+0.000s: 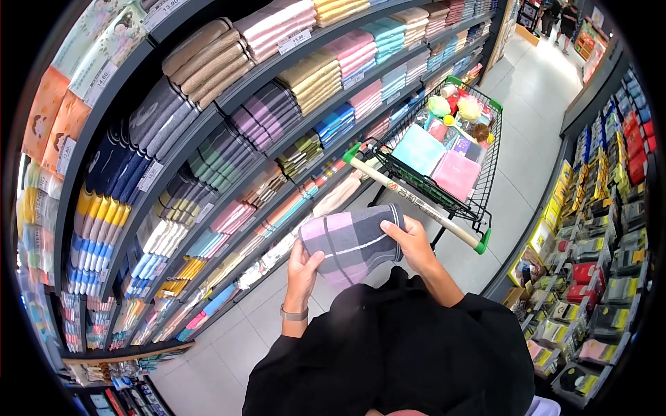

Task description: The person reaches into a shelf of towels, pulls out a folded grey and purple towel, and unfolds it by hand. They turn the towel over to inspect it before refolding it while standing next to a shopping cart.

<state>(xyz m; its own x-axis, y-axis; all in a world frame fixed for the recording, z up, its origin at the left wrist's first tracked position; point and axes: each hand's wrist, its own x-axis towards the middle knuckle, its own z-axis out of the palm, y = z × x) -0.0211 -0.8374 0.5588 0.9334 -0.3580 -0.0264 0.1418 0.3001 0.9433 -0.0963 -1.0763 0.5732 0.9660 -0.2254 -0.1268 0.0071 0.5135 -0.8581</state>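
Observation:
A folded plaid towel (354, 239) in purple, grey and black is held up in front of my body. My left hand (304, 270) grips its left edge, thumb along the side, with a band around the wrist. At its right end my right hand (411, 243) pinches it, thumb on top. Just beyond the towel stands a shopping cart (416, 200) with a pale handle and green ends. Inside it lie a light blue folded item (418, 149), a pink folded item (456, 175) and several colourful things.
Shelves on the left hold stacked folded towels, among them purple plaid ones (267, 114) and brown ones (208, 62). On the right, a rack (590, 277) carries small packaged goods. Grey floor tiles (517, 118) run along the aisle, where people (567, 24) stand far off.

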